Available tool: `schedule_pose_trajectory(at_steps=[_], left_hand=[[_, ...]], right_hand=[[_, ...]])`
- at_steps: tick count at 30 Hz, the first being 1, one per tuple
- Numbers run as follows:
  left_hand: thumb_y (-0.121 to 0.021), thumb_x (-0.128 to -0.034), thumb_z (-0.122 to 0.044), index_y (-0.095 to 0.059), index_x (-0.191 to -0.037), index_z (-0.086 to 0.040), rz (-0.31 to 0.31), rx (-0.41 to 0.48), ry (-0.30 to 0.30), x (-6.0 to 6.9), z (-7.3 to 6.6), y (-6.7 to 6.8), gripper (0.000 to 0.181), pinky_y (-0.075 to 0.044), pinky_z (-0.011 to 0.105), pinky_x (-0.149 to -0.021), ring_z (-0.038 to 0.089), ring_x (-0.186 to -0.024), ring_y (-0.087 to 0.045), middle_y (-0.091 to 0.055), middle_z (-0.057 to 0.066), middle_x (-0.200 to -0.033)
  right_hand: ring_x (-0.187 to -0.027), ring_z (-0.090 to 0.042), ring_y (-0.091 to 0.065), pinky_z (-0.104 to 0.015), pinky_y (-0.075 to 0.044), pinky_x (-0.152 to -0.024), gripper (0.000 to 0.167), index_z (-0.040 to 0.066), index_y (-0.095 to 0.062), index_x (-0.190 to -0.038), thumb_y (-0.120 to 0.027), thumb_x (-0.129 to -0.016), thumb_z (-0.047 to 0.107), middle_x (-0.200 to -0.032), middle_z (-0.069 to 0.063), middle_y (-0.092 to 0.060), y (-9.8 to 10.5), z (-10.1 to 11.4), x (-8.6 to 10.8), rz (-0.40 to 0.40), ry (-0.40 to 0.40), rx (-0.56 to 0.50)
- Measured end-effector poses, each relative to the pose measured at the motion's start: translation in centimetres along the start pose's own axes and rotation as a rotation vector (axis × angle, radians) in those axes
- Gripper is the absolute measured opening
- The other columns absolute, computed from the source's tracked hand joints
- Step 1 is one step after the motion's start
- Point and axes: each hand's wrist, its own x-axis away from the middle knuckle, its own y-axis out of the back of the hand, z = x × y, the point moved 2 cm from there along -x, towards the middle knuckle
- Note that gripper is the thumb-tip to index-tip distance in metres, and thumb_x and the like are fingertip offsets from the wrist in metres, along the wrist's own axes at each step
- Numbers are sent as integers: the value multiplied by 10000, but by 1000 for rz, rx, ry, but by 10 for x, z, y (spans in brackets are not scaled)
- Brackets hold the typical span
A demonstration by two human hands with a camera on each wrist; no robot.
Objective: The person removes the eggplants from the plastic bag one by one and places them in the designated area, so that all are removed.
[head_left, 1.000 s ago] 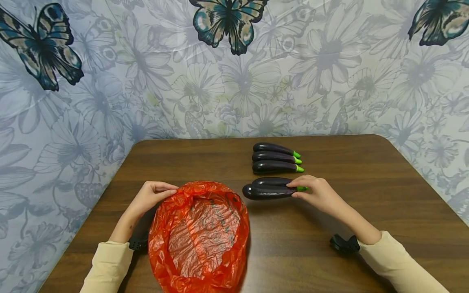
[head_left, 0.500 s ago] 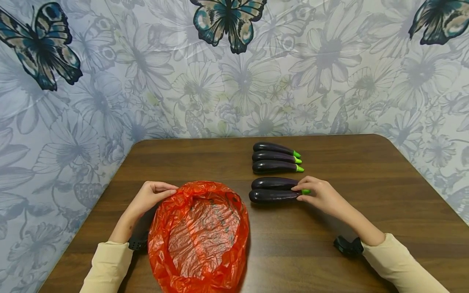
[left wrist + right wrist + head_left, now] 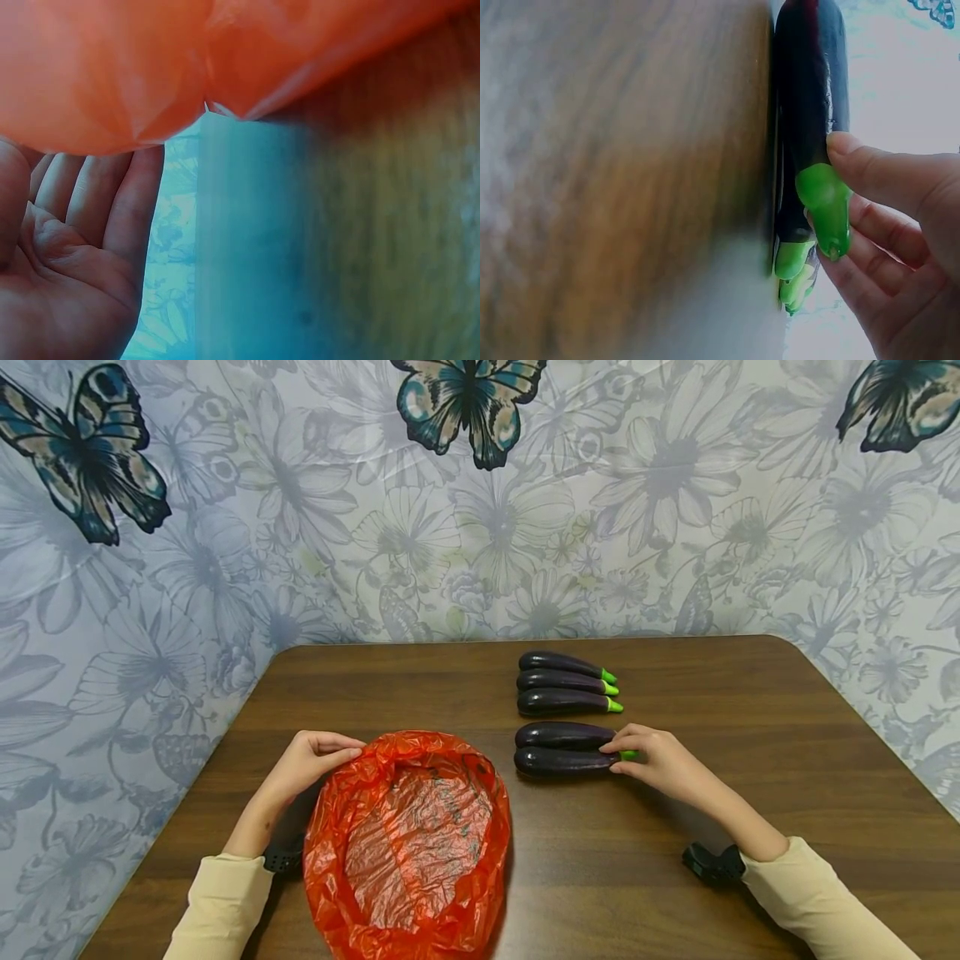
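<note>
In the head view my right hand [image 3: 658, 762] pinches the nearest eggplant [image 3: 564, 762] near its green stem end, the thumb on the side toward me. That eggplant lies alongside another eggplant [image 3: 562, 735] on the table. The right wrist view shows the thumb on the held eggplant's dark skin [image 3: 814, 90] just above the green cap, with the fingers on the far side. At the left, my left hand [image 3: 306, 766] holds the rim of a red plastic bag [image 3: 318, 852], which stands with its mouth spread wide. The bag hides the left fingertips in the left wrist view.
Three more eggplants [image 3: 558, 701] lie in a row farther back, stems to the right. The brown wooden table [image 3: 600, 877] ends at a far edge before a floral wall covering [image 3: 487, 552] with butterflies. Each wrist wears a black device [image 3: 712, 864].
My right hand has shifted the nearest eggplant slightly right, lining it up beside the one behind. It barely moved in the last half second. The left hand and bag stay put.
</note>
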Motion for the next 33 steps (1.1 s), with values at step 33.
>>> schedule_pose_trajectory(at_steps=[33], left_hand=[[-661, -886, -153, -696, -1059, 22, -5, -5, -22, 2, -1, 0, 249, -545, 373, -640, 247, -784, -660, -692, 115, -946]], right_hand=[[-839, -167, -602, -355, -490, -666, 254, 68, -714, -1035, -751, -784, 68, -970, 10, -631, -1, -4, 4, 6, -64, -14]])
